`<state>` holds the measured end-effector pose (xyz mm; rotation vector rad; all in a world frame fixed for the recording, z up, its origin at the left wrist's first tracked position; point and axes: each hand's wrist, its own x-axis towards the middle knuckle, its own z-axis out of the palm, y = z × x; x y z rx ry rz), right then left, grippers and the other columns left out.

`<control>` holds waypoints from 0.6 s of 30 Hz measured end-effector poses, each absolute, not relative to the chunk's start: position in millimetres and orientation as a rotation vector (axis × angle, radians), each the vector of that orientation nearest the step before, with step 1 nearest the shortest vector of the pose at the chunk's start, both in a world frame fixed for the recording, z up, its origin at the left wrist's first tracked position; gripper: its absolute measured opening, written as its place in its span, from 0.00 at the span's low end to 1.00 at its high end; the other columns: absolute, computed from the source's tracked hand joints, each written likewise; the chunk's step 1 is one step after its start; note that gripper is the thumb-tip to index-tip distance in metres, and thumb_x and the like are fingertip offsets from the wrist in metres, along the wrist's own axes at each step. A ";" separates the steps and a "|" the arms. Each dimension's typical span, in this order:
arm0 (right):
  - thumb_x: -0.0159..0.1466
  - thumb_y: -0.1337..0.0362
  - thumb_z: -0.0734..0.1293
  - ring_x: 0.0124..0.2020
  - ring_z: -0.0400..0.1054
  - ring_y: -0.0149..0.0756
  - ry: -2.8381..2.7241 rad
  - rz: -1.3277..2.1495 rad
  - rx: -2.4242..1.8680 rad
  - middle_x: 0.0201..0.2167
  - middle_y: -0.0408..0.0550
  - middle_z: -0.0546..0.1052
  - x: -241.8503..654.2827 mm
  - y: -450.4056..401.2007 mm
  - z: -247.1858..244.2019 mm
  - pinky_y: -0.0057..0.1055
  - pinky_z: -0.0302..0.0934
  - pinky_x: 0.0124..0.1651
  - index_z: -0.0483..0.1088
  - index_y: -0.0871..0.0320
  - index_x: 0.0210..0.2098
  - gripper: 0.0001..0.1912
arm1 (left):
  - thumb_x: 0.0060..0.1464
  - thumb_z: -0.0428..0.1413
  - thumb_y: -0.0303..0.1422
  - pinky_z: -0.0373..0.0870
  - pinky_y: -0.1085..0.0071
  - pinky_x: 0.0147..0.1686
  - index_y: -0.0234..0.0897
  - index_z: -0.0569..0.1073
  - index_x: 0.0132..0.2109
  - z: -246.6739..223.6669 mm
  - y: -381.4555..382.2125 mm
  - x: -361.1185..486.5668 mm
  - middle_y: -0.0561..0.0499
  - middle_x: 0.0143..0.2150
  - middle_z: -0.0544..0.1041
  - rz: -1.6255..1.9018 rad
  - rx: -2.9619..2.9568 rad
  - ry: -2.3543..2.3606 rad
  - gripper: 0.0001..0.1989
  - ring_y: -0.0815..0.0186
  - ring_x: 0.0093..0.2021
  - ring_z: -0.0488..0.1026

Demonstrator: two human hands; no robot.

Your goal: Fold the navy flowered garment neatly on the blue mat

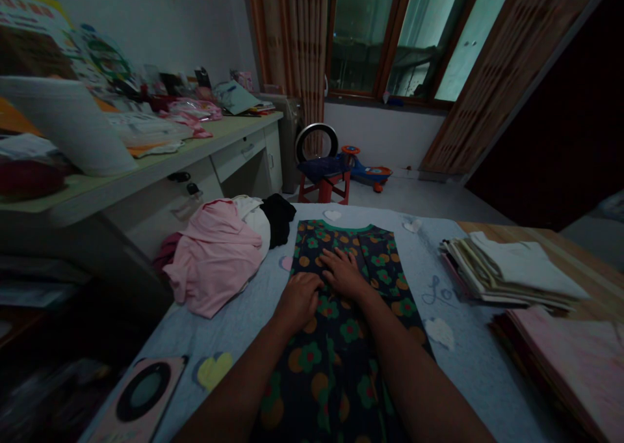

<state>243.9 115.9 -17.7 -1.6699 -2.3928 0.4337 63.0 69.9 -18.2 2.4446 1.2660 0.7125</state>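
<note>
A dark garment (351, 331) with green flowers, orange dots and a green neckline lies flat in front of me, its sides folded inward into a long strip. My right hand (344, 275) rests on its upper middle with fingers spread over the cloth. Just left of it, my left hand (298, 301) is curled, its fingers pressed together against the same cloth near the left edge. Whether a fold is pinched under those fingers is hard to see. Both forearms cover part of the lower garment.
Heaped clothes, pink (219, 254) and black (279, 218), lie to the left. Folded stacks, one white-topped (529, 264) and one pink-topped (575, 352), sit at right on the blue bedsheet (258, 293). A pink case (141, 397) lies front left. A cluttered desk (214, 140) stands beyond.
</note>
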 end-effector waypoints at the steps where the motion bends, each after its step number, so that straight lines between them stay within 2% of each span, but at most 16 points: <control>1: 0.68 0.57 0.58 0.72 0.40 0.48 -2.393 0.425 -1.693 0.71 0.45 0.54 243.4 115.8 -18.3 0.57 0.32 0.68 0.57 0.47 0.67 0.28 | 0.54 0.50 0.21 0.65 0.59 0.51 0.39 0.72 0.41 -17.8 69.8 63.1 0.48 0.44 0.76 0.713 2.444 1.265 0.12 0.59 0.47 0.69; 5: 0.68 0.54 0.58 0.72 0.36 0.50 -2.400 0.429 -1.764 0.72 0.48 0.48 243.2 117.5 -19.7 0.57 0.32 0.69 0.52 0.52 0.70 0.32 | 0.53 0.50 0.21 0.65 0.59 0.52 0.39 0.72 0.41 -16.8 69.8 63.5 0.48 0.43 0.76 0.712 2.440 1.265 0.12 0.59 0.48 0.69; 8: 0.67 0.54 0.59 0.72 0.38 0.52 -2.403 0.487 -1.773 0.72 0.49 0.48 244.9 123.8 -14.9 0.57 0.34 0.68 0.52 0.54 0.69 0.33 | 0.53 0.50 0.21 0.65 0.60 0.52 0.38 0.73 0.41 -16.9 69.7 63.5 0.48 0.44 0.76 0.712 2.439 1.272 0.12 0.59 0.48 0.69; 11: 0.68 0.56 0.59 0.67 0.53 0.51 -2.370 0.487 -1.764 0.67 0.52 0.61 243.1 136.2 -3.6 0.50 0.46 0.66 0.64 0.56 0.63 0.26 | 0.54 0.50 0.21 0.65 0.59 0.51 0.38 0.73 0.41 -18.2 69.6 63.0 0.47 0.44 0.76 0.723 2.439 1.268 0.12 0.59 0.47 0.70; 13: 0.69 0.61 0.56 0.59 0.65 0.45 -2.310 0.439 -1.745 0.58 0.53 0.73 236.8 146.7 3.6 0.40 0.55 0.61 0.71 0.56 0.55 0.20 | 0.55 0.50 0.22 0.66 0.59 0.51 0.38 0.74 0.42 -19.5 69.8 62.6 0.47 0.44 0.76 0.732 2.437 1.262 0.12 0.58 0.47 0.70; 15: 0.70 0.66 0.54 0.55 0.68 0.40 -2.229 0.372 -1.688 0.53 0.52 0.76 226.4 157.0 6.8 0.34 0.57 0.57 0.73 0.57 0.52 0.20 | 0.55 0.50 0.22 0.66 0.59 0.51 0.38 0.75 0.43 -20.4 70.0 62.2 0.47 0.44 0.77 0.743 2.433 1.256 0.13 0.58 0.48 0.71; 18: 0.70 0.68 0.53 0.54 0.68 0.37 -2.194 0.322 -1.580 0.52 0.52 0.76 208.1 168.2 1.6 0.31 0.57 0.56 0.70 0.58 0.54 0.20 | 0.54 0.50 0.21 0.67 0.59 0.51 0.38 0.76 0.42 -20.8 70.5 61.9 0.47 0.44 0.78 0.756 2.427 1.239 0.14 0.58 0.48 0.71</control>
